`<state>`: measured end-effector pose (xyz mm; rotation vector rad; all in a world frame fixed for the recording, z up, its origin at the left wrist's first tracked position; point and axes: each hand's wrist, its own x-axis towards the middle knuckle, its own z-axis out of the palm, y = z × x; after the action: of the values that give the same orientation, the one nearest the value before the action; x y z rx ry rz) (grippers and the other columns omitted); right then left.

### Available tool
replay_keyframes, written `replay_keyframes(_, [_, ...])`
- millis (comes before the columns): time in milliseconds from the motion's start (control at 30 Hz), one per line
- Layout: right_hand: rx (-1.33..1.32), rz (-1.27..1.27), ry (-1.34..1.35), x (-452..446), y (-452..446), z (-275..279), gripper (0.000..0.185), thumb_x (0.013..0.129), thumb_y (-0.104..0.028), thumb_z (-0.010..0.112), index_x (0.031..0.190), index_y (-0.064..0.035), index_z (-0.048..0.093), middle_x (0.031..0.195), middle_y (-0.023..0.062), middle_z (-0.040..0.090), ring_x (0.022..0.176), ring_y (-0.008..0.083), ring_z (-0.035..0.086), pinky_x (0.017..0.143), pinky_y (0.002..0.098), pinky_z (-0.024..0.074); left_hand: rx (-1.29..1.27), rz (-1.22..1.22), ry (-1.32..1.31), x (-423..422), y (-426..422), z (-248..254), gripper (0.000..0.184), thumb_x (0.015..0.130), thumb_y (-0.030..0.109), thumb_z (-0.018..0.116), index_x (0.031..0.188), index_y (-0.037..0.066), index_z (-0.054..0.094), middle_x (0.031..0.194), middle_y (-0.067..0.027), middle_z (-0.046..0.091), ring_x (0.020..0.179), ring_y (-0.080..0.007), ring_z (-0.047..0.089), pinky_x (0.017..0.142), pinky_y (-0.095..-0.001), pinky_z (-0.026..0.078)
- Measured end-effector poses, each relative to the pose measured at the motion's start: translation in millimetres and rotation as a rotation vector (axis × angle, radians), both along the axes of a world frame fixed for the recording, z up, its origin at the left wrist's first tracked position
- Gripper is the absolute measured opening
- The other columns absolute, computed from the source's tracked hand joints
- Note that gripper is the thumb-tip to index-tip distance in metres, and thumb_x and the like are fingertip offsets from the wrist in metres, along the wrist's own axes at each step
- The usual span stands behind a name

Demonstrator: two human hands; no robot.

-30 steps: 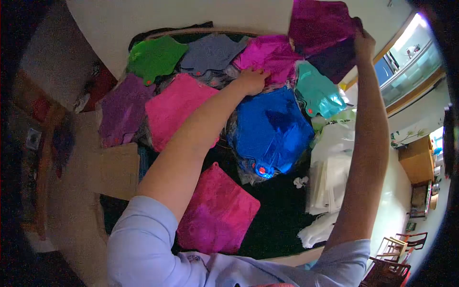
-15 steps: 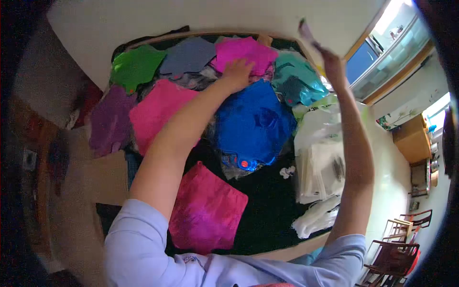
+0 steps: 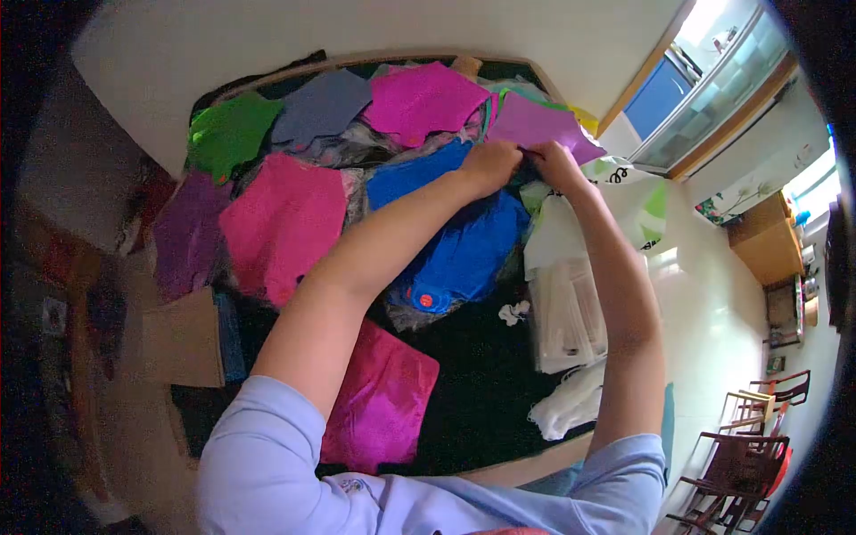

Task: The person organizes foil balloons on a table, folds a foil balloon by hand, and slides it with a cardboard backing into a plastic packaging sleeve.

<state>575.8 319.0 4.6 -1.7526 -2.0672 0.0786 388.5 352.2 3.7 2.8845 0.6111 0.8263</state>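
Observation:
Both of my hands meet near the back right of the dark table. My left hand is closed on the near edge of a light purple piece, above the blue piece. Beside it, my right hand pinches the same edge. The purple piece spreads out beyond my fingers, over a mostly hidden teal piece. To its left lies a magenta piece, followed by a grey-blue one and a green one.
Pink, dark purple and crimson pieces lie on the table. White plastic bags and a crumpled white scrap are at the right, cardboard at the left. Chairs stand far right.
My right hand has come down from its raised position at the right, with the purple piece now spread flat. My left hand has moved right from the magenta piece to meet it.

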Motion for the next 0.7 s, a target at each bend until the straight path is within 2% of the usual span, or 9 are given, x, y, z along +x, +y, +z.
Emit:
replay_keyframes(67, [0.020,0.002,-0.013,5,7,-3,0.019,0.077,-0.014,0.053,0.090,-0.0075,0.065,0.086,0.0214,0.060,0.086,0.0392,0.058,0.076,0.0469,0.0465,-0.079,0.031,-0.098,5,9,2,0.012,0.070,0.012,0.055,0.070,0.003,0.062,0.082,-0.0158,0.060,0.081,-0.0343,0.059,0.068,-0.0439,0.047])
replay_keyframes(133, [-0.080,-0.036,-0.066,6,7,-3,0.034,0.073,-0.001,0.048,0.103,-0.0086,0.062,0.096,0.0194,0.061,0.093,0.0354,0.058,0.080,0.0398,0.0470,-0.292,-0.024,-0.156,4,15,3,0.012,0.070,0.013,0.056,0.070,0.003,0.063,0.076,-0.0174,0.060,0.077,-0.0347,0.059,0.068,-0.0448,0.046])
replay_keyframes(367, [-0.067,-0.023,-0.017,5,2,1,0.034,0.073,-0.001,0.050,0.105,-0.0081,0.060,0.098,0.0211,0.059,0.094,0.0321,0.060,0.079,0.0386,0.0470,-0.351,-0.015,-0.325,7,26,0,0.014,0.071,0.017,0.059,0.072,0.004,0.064,0.076,-0.0165,0.062,0.074,-0.0333,0.060,0.067,-0.0437,0.046])
replay_keyframes(433, [-0.083,0.064,0.160,3,-1,5,0.024,0.075,-0.010,0.052,0.096,-0.0061,0.060,0.090,0.0228,0.060,0.087,0.0410,0.057,0.075,0.0463,0.0463,-0.280,0.048,-0.363,8,23,3,0.014,0.071,0.016,0.059,0.068,0.004,0.064,0.073,-0.0165,0.062,0.071,-0.0328,0.060,0.065,-0.0439,0.046])
replay_keyframes(467, [-0.086,0.062,0.160,2,-4,6,0.024,0.075,-0.010,0.052,0.096,-0.0061,0.060,0.090,0.0228,0.060,0.087,0.0410,0.057,0.075,0.0463,0.0463,-0.283,0.047,-0.363,8,22,5,0.014,0.071,0.016,0.059,0.068,0.004,0.064,0.073,-0.0165,0.062,0.071,-0.0328,0.060,0.065,-0.0439,0.046])
replay_keyframes(567, [-0.106,0.137,0.225,-4,-9,12,0.023,0.076,-0.012,0.053,0.098,-0.0065,0.061,0.090,0.0231,0.059,0.087,0.0398,0.058,0.075,0.0455,0.0468,-0.370,0.062,-0.296,9,18,9,0.015,0.071,0.016,0.060,0.081,0.006,0.064,0.083,-0.0161,0.062,0.080,-0.0331,0.059,0.070,-0.0414,0.046])
replay_keyframes(633, [-0.006,-0.133,0.131,-5,-2,14,0.029,0.077,-0.009,0.055,0.106,-0.0062,0.059,0.097,0.0190,0.061,0.091,0.0253,0.062,0.076,0.0359,0.0472,-0.130,0.129,-0.181,6,10,9,0.027,0.072,0.018,0.060,0.097,0.010,0.061,0.107,-0.0143,0.058,0.099,-0.0337,0.053,0.081,-0.0437,0.042])
replay_keyframes(667, [0.024,-0.164,0.097,-1,2,19,0.028,0.077,-0.009,0.055,0.105,-0.0063,0.060,0.095,0.0192,0.062,0.090,0.0278,0.062,0.076,0.0364,0.0473,-0.130,0.133,-0.181,4,5,9,0.027,0.072,0.018,0.060,0.097,0.010,0.061,0.107,-0.0143,0.058,0.099,-0.0337,0.053,0.081,-0.0437,0.042])
replay_keyframes(700, [0.053,-0.194,0.062,5,5,23,0.026,0.078,-0.010,0.055,0.103,-0.0064,0.061,0.093,0.0194,0.062,0.088,0.0304,0.062,0.075,0.0369,0.0475,0.065,0.166,-0.014,3,0,5,0.034,0.075,0.022,0.058,0.108,0.012,0.056,0.118,-0.0135,0.051,0.109,-0.0346,0.046,0.087,-0.0481,0.037])
